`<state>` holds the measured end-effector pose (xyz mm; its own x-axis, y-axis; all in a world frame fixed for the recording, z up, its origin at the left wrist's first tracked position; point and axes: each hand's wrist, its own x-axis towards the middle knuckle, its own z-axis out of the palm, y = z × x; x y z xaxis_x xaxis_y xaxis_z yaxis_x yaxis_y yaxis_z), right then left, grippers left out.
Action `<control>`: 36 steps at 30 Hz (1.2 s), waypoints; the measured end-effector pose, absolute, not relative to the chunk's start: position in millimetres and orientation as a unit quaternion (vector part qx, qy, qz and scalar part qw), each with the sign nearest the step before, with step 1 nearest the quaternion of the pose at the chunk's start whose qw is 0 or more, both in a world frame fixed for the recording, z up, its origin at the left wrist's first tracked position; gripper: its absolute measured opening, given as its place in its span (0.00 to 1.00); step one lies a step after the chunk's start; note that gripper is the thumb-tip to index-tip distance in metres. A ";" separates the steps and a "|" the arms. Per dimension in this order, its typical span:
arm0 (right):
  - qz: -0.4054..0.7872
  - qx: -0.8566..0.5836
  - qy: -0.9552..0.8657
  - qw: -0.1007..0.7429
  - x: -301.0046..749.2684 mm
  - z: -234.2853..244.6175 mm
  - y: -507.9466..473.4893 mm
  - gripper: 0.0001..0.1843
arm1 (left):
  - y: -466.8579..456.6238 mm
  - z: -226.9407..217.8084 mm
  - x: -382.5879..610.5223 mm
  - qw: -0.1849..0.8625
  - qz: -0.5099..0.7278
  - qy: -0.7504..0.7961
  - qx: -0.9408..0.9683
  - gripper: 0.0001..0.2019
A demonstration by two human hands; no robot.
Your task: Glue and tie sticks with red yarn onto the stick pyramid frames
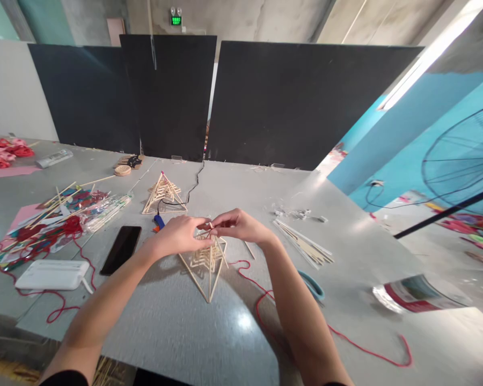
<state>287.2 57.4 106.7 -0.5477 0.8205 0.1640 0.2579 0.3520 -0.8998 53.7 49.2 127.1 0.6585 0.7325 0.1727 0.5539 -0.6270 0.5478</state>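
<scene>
A triangular frame of thin wooden sticks (207,262) lies on the grey table (193,332) in front of me, its point toward me. My left hand (182,235) rests over its upper edge with fingers curled in a pinch. My right hand (238,225) meets it from the right, fingertips pinched at the same spot on the frame's top. A red string (261,300) runs from the frame across the table to the right. A second finished stick pyramid (162,193) stands farther back.
A black phone (121,249) and a white box (52,274) lie at left, beside a pile of sticks, red yarn and coloured wrappers (60,217). Loose sticks (304,244), a teal tape roll (313,285) and a plastic packet (418,294) lie at right. A fan (462,161) stands beyond the table's edge.
</scene>
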 end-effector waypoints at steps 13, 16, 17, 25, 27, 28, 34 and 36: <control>0.549 -0.312 -0.697 0.340 282.2 93.6 70.5 0.15 | 52.4 126.6 52.1 0.243 0.169 0.373 0.880 0.21; 0.488 -0.351 -0.720 0.347 282.5 103.6 62.9 0.19 | 57.3 124.3 50.2 0.258 0.177 0.377 0.872 0.19; 0.458 -0.371 -0.731 0.344 283.9 108.0 59.7 0.20 | 59.5 123.5 49.5 0.274 0.177 0.375 0.868 0.18; 0.310 -0.451 -0.778 0.308 297.5 125.6 39.1 0.14 | 67.6 114.8 50.6 0.329 0.176 0.358 0.856 0.19; 0.296 -0.453 -0.777 0.322 295.0 124.7 38.1 0.14 | 66.7 114.0 51.5 0.321 0.186 0.355 0.858 0.18; 0.292 -0.455 -0.775 0.327 293.3 124.3 38.2 0.14 | 66.2 114.1 51.9 0.320 0.188 0.353 0.859 0.18; 0.283 -0.432 -0.789 0.332 286.7 120.6 39.4 0.15 | 67.1 113.9 53.7 0.334 0.180 0.323 0.867 0.13; 0.271 -0.413 -0.800 0.340 286.0 119.7 39.0 0.15 | 68.2 112.2 54.2 0.322 0.184 0.318 0.873 0.13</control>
<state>286.0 39.0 119.7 -0.4267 0.8459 0.3200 0.4771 0.5112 -0.7149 54.2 68.2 112.2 0.7307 0.6727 0.1163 0.4362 -0.5911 0.6785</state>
